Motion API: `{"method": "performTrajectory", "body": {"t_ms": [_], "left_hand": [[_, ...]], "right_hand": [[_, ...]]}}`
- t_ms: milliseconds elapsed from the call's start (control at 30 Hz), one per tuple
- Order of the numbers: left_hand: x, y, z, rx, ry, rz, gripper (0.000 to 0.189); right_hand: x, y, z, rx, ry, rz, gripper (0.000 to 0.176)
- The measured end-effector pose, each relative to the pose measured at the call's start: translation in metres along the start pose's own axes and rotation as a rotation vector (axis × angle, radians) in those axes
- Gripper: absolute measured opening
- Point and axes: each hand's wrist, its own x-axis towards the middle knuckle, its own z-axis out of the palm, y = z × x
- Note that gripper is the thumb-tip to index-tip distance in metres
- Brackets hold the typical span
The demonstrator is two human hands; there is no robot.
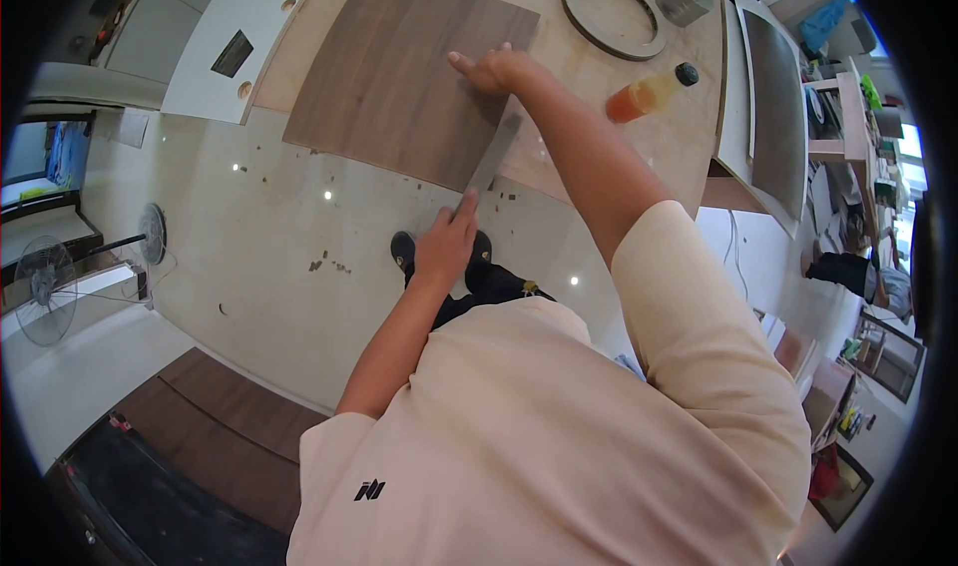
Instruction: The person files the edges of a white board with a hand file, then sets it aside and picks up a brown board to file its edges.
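Note:
A brown wood-grain panel [399, 77] lies on the light wooden table [569, 157], its near edge reaching the table's front edge. My right hand [489, 72] rests on the panel near its right side, with some fingers stretched out and nothing visible in it. Below it, my left hand [449, 242] is closed around one end of a long, flat grey tool [494, 154], like a file. The tool points up and to the right, along the panel's right edge near the lower right corner.
A bottle of orange liquid [636, 99], a coiled strip [576, 17] and a grey can [685, 1] stand or lie at the table's right. A white panel [205, 77] is at the left. Fans [45, 284] stand on the floor side. Another person [848, 269] is far right.

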Motion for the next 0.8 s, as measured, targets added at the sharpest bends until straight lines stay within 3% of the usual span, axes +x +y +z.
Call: {"method": "performTrajectory", "body": {"t_ms": [100,233,333,400,500,533,633,733,800], "left_hand": [[-0.004,-0.002,-0.004,0.01,0.042,0.006,0.047],[-0.074,-0.034,-0.03,-0.001,0.0,-0.123,0.047],[-0.064,-0.03,-0.015,-0.02,0.006,-0.064,0.046],[-0.013,-0.008,0.002,-0.011,0.035,0.015,0.045],[0.001,-0.002,-0.001,-0.004,0.063,0.048,0.044],[-0.001,-0.007,-0.004,-0.001,0.075,0.038,0.044],[-0.063,-0.055,-0.021,-0.029,0.073,-0.133,0.045],[-0.08,-0.072,-0.033,-0.074,0.095,-0.168,0.045],[-0.046,-0.062,-0.01,-0.032,0.104,-0.007,0.048]], "right_hand": [[-0.02,-0.002,-0.019,-0.052,-0.029,-0.036,0.07],[0.038,0.021,0.023,-0.036,0.078,-0.064,0.071],[0.018,0.012,0.008,-0.025,0.044,-0.047,0.063],[0.013,0.011,0.009,-0.078,0.067,-0.115,0.065],[-0.005,0.012,-0.007,0.023,-0.005,-0.106,0.082],[-0.007,0.012,-0.014,0.083,-0.048,-0.092,0.092],[0.024,0.023,0.01,0.102,0.03,-0.098,0.092],[0.024,0.016,0.014,-0.043,0.073,-0.019,0.062],[0.024,0.015,0.011,-0.055,0.068,-0.064,0.063]]}}
